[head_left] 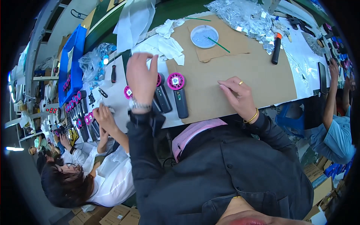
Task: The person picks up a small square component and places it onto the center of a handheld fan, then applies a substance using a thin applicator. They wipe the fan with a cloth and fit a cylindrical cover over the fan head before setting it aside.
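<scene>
My left hand [142, 75] is raised over the left part of the work surface, fingers bent and the thumb apart, with nothing visible in it. Below it lie dark-handled devices with round pink heads, like small handheld fans; my wrist partly covers them. The nearest whole device [179, 95] lies just right of that wrist, a white square in its pink ring. Over the brown cardboard sheet [262, 82] is my right hand [240, 95], thumb and forefinger drawn together. Whatever is between those fingertips, if anything, is too small to make out.
A white dish [204, 36] with a green stick [218, 44] stands on cardboard at the back. Clear plastic bags [243, 17] and an orange-and-black tool [276, 48] lie right; a screwdriver [113, 74] and blue bin [71, 63] left. A co-worker's hands [105, 120] work close by.
</scene>
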Motion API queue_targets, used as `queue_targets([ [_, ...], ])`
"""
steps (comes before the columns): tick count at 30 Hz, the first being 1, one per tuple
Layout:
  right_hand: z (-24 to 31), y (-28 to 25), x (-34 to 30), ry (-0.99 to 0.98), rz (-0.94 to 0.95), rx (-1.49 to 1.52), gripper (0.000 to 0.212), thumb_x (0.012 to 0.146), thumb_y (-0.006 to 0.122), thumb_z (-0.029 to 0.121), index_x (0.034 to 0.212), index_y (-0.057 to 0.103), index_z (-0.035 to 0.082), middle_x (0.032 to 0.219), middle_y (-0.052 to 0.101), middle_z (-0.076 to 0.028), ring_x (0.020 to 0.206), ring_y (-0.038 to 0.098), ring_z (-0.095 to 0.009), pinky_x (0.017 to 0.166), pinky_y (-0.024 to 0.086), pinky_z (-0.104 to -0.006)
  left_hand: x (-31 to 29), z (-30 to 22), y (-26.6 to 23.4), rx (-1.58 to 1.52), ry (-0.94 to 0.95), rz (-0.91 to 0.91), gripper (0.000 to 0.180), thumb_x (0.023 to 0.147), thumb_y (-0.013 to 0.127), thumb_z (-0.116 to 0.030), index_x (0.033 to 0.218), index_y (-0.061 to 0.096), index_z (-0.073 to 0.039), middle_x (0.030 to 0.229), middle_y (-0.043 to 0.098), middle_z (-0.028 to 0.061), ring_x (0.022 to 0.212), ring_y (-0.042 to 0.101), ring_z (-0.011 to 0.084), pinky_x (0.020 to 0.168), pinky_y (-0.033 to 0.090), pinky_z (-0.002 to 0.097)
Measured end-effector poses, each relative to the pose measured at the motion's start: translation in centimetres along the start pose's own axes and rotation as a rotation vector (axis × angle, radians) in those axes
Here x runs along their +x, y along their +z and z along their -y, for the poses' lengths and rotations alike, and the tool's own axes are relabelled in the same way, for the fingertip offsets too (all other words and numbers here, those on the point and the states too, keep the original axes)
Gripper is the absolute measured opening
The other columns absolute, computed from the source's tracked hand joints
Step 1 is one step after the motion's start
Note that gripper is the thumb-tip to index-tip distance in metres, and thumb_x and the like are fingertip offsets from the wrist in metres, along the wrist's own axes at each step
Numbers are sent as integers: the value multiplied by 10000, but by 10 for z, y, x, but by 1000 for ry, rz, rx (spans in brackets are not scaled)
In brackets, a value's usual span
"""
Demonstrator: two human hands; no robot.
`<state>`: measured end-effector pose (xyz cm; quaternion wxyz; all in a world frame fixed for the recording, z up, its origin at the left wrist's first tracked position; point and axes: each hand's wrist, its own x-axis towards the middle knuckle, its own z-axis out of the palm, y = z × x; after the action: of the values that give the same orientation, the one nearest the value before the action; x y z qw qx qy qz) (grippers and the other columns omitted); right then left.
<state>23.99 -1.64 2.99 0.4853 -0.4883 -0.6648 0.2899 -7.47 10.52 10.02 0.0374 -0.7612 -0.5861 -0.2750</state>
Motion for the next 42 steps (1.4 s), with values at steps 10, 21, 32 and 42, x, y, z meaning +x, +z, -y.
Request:
queue_targets([
  [10, 13, -3, -6, -2, -12, 37, 181, 992, 752, -24, 1160, 817, -11, 949, 736, -113, 842, 691, -187, 738, 536, -296, 89, 107, 122, 319, 15, 429, 412, 909, 816, -398, 988, 778, 5, 924, 775, 213, 891, 725, 425, 805, 578, 517],
  [21, 57, 2, 25, 403, 91, 824, 305, 1139, 584, 164, 1332, 727, -24, 1138, 751, -78, 1022, 695, -181, 928, 547, -339, -30, -120, -51, -582, 360, 94, 159, 951, 755, -96, 1080, 712, -14, 1115, 726, 138, 1019, 697, 301, 846, 565, 367],
  [32, 77, 11, -60, 647, 349, 1182, 397, 1200, 450, 295, 1338, 682, 2, 1310, 732, -104, 1176, 696, -202, 1078, 512, -411, -151, -144, 12, -465, 176, -312, 102, 997, 658, -63, 954, 659, 29, 905, 677, 211, 782, 660, 422, 648, 483, 511],
  [42, 51, -8, -76, 568, 165, 1308, 317, 1158, 614, 285, 1328, 694, 30, 1230, 758, -50, 1121, 717, -149, 1002, 579, -355, -157, -181, 7, -535, 453, -347, 257, 993, 661, -19, 1231, 676, 76, 948, 756, 196, 888, 750, 381, 762, 583, 454],
])
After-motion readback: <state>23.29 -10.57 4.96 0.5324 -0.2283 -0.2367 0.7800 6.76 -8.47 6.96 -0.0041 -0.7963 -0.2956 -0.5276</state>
